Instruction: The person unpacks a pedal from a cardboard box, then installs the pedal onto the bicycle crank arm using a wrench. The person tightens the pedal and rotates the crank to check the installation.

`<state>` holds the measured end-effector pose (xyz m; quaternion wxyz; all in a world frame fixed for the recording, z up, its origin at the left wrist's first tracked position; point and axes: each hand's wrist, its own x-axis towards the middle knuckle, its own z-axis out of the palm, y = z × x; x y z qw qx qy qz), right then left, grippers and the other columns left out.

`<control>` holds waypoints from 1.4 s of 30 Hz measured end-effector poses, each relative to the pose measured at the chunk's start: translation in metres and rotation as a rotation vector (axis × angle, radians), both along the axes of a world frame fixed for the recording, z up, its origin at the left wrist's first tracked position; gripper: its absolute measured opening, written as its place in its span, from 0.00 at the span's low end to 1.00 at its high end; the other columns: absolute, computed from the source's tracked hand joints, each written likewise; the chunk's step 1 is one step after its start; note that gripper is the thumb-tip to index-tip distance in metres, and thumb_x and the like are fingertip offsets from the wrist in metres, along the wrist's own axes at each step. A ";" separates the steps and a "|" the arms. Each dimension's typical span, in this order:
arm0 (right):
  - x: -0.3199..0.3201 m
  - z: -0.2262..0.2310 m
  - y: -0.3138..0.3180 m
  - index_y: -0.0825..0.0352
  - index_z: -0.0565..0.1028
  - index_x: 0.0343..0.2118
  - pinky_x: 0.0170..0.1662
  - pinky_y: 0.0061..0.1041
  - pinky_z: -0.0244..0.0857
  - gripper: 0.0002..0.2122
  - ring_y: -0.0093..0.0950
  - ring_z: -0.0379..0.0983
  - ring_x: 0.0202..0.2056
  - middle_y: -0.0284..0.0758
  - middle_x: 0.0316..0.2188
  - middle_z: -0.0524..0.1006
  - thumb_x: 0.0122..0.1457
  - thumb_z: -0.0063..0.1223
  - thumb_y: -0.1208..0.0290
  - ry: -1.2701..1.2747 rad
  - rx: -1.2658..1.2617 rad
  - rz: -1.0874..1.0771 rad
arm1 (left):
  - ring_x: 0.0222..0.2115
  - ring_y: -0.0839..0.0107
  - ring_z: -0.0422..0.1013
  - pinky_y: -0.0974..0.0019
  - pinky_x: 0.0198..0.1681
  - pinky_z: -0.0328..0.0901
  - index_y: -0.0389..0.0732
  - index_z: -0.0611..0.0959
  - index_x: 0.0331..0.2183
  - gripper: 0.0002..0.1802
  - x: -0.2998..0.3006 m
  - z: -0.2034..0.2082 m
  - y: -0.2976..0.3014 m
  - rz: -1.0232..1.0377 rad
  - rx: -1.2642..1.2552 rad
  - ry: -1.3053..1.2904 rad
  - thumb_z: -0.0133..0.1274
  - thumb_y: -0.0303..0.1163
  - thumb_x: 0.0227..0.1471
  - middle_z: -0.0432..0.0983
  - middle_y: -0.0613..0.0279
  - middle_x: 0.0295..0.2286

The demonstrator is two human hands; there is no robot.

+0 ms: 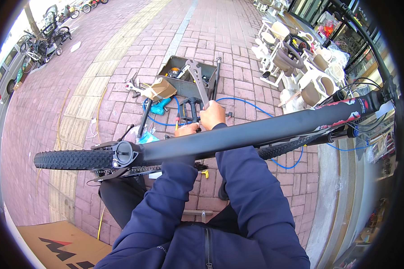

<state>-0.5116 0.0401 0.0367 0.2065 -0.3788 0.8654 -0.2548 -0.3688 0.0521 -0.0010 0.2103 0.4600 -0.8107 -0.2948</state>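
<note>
A bicycle's thick black frame tube (pixel 256 131) crosses in front of me, and both my arms reach beneath it. Past the tube, my right hand (pixel 213 115) is closed around a long flat silver wrench (pixel 199 80), which slants up and away. A black bicycle pedal (pixel 191 109) stands just left of that hand. My left hand (pixel 187 130) is closed low beside the pedal's near end; the tube hides part of it, and what its fingers grip cannot be made out. The knobbly rear tyre (pixel 74 159) lies at the left.
Beyond the pedal sits a grey toolbox (pixel 179 85) with tools inside. A teal power tool (pixel 160 106), a brown cardboard piece (pixel 162 89) and a blue hose (pixel 249 102) lie on the brick paving. White-framed child seats (pixel 316 85) crowd the right; a carton (pixel 63 242) lies near left.
</note>
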 end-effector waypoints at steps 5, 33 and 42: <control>-0.005 -0.017 -0.001 0.67 0.79 0.27 0.44 0.40 0.72 0.07 0.46 0.80 0.38 0.47 0.30 0.82 0.46 0.60 0.70 -0.079 0.011 -0.045 | 0.28 0.54 0.78 0.52 0.33 0.70 0.46 0.86 0.32 0.17 -0.004 0.010 0.001 -0.025 -0.093 -0.040 0.58 0.48 0.47 0.80 0.54 0.22; -0.008 -0.020 0.003 0.71 0.80 0.24 0.36 0.39 0.70 0.16 0.42 0.79 0.29 0.47 0.24 0.81 0.52 0.64 0.58 -0.048 -0.052 -0.004 | 0.34 0.46 0.80 0.50 0.45 0.72 0.37 0.89 0.27 0.22 -0.026 0.048 -0.002 0.451 0.381 -0.168 0.57 0.48 0.43 0.82 0.42 0.28; 0.031 0.066 -0.003 0.75 0.79 0.32 0.41 0.40 0.74 0.29 0.47 0.81 0.36 0.51 0.30 0.82 0.45 0.73 0.48 0.060 0.052 0.188 | 0.38 0.44 0.80 0.47 0.45 0.72 0.41 0.89 0.35 0.23 -0.031 0.039 -0.003 0.508 0.600 -0.111 0.55 0.51 0.52 0.83 0.42 0.34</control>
